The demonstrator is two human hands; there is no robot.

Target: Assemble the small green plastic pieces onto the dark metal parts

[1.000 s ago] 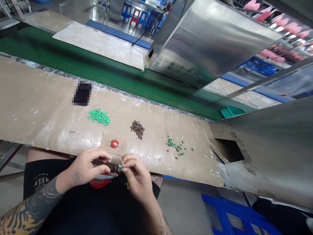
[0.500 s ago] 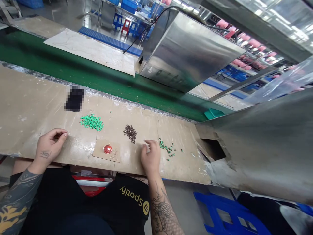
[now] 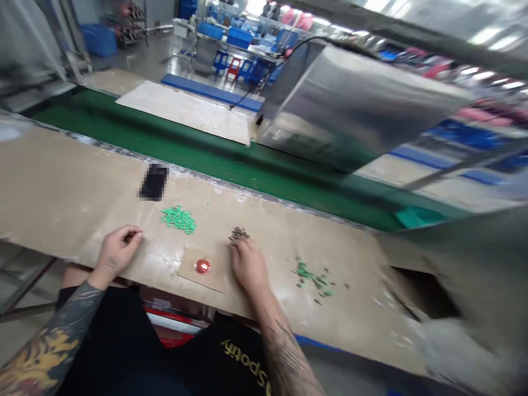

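Observation:
My left hand [image 3: 117,253] rests on a worn tan board [image 3: 61,187], its fingers curled together and nothing showing in them. My right hand [image 3: 249,267] lies over a small pile of dark brown beads [image 3: 238,234], hiding part of it, and its fingertips touch the pile. Between my hands, a round red dome-shaped piece [image 3: 202,267] sits on a brown cardboard square [image 3: 210,278]. A heap of green beads [image 3: 178,219] lies beyond my left hand. Looser green pieces [image 3: 313,280] are scattered to the right.
A pixelated black object [image 3: 154,181] lies near the board's far edge. Beyond that edge runs a green conveyor belt [image 3: 165,121] under a stainless steel hood [image 3: 342,104]. A dark opening [image 3: 424,291] cuts through the board at the right.
My right hand has moved left from the scattered green pieces to the dark pile. My left hand stays at the left of the board. The view has tilted and blurred slightly.

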